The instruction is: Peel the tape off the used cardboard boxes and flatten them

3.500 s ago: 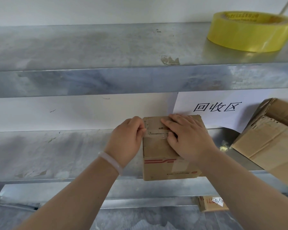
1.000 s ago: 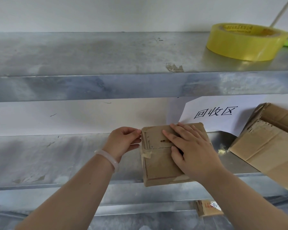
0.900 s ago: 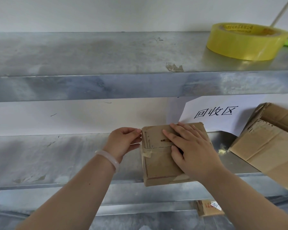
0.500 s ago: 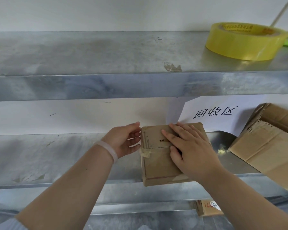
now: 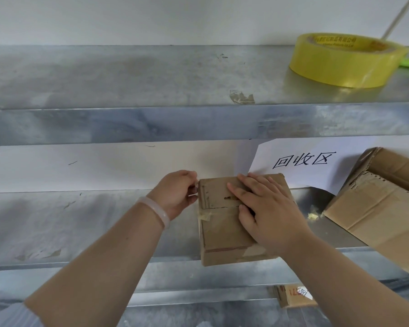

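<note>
Since right hand lies flat, fingers spread, on top of small cardboard box, judged purpose: pin box while tape comes off. Left hand curled at far-left corner, fingertips pinching, apparently tape edge; too small to confirm. Loose tape crosses mid seam. Box on middle shelf, near end overhanging lip. Long axis front-to-back, toward wall; top face up.

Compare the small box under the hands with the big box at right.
The small box lies flat, pressed by the right hand, tape on its top; the big box leans tilted, untouched. The big box shows a torn edge; the small box's edges look mostly clean. Both are brown cardboard on the same shelf.
</note>
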Demonstrator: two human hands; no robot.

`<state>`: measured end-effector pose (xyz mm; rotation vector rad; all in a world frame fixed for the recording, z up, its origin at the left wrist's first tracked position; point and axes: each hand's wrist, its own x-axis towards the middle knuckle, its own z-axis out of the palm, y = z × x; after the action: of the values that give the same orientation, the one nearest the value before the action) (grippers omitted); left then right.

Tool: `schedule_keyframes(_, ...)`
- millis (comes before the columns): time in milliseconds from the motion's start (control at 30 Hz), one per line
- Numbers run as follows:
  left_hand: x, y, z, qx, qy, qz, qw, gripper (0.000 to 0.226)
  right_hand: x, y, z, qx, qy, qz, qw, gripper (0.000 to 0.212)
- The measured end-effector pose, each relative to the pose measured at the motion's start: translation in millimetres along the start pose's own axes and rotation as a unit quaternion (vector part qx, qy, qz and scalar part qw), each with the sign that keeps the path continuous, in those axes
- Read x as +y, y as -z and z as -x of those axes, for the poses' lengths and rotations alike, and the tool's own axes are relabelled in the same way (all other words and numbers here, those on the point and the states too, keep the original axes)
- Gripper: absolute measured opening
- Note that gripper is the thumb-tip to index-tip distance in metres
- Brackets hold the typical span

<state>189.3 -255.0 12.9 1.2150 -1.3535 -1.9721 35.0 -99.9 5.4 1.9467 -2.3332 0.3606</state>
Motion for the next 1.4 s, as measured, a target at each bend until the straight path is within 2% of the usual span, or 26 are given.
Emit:
schedule_keyframes(67,0,-3,4,0.017,-0.032,0.025,0.999,0.026,0,0,-3,-0.01,-0.003,0.002,1.0,0.055)
schedule_keyframes(167,0,-2,10,0.061,-0.078,-0.055,0.994,0.019,1,0,-6,-0.019,-0.002,-0.003,1.0,0.058)
schedule_keyframes(267,6,4,14,0.094,-0.114,-0.051,0.988,0.014,0,1,-6,-0.019,-0.002,-0.009,1.0,0.059)
schedule_keyframes(333,12,8,16,0.079,-0.1,-0.065,0.99,0.015,0,1,-8,-0.021,-0.002,-0.011,1.0,0.059)
schedule_keyframes(433,10,12,12,0.041,-0.035,-0.168,0.984,0.034,0,1,-9,-0.02,-0.002,-0.009,1.0,0.059)
schedule_keyframes(500,7,9,10,0.032,-0.023,-0.176,0.984,0.037,0,1,-9,-0.024,-0.002,-0.008,1.0,0.059)
schedule_keyframes(633,6,4,6,0.097,-0.114,-0.168,0.974,0.007,1,0,-10,-0.019,-0.004,-0.01,1.0,0.058)
schedule_keyframes(733,5,5,9,0.108,-0.182,-0.223,0.952,0.008,2,-1,-11,-0.021,-0.005,-0.011,1.0,0.058)
schedule_keyframes(867,2,5,19,0.101,-0.233,-0.215,0.943,0.008,3,-3,-15,-0.012,-0.01,-0.019,1.0,0.058)
schedule_keyframes(1100,5,11,27,0.102,-0.194,-0.162,0.962,0.005,3,-4,-19,-0.018,-0.01,-0.018,1.0,0.063)
schedule_keyframes(1200,5,10,24,0.084,-0.147,-0.163,0.972,0.034,3,-3,-20,-0.016,-0.012,-0.021,1.0,0.062)
schedule_keyframes(1233,5,9,24,0.074,-0.134,-0.163,0.975,0.036,3,-4,-20,-0.016,-0.012,-0.021,1.0,0.062)
schedule_keyframes(1400,2,8,23,0.052,-0.163,-0.261,0.95,0.015,3,-4,-20,-0.018,-0.013,-0.016,1.0,0.062)
